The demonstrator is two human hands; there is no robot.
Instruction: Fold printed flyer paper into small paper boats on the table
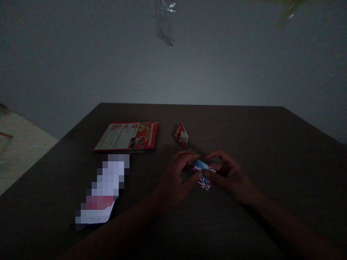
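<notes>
Between my two hands is a small piece of folded paper (202, 167), blue on one face with a red, white and blue zigzag pattern around it. My left hand (179, 175) pinches its left side between thumb and fingers. On the other side my right hand (230, 177) grips it, the thumb pressed on the patterned part. Both thumbs meet near the paper's middle, and some fingertips are hidden behind it. Just beyond the hands, a small red and white folded card or paper piece (181, 135) stands on the dark table (230, 126).
A red and white printed booklet or pad (124, 137) lies at the back left. Nearer, a phone-like device with a lit, blurred-out screen (101, 191) rests by my left forearm. A pale wall (217, 65) rises behind the table, with a clear plastic piece (165, 21) on it.
</notes>
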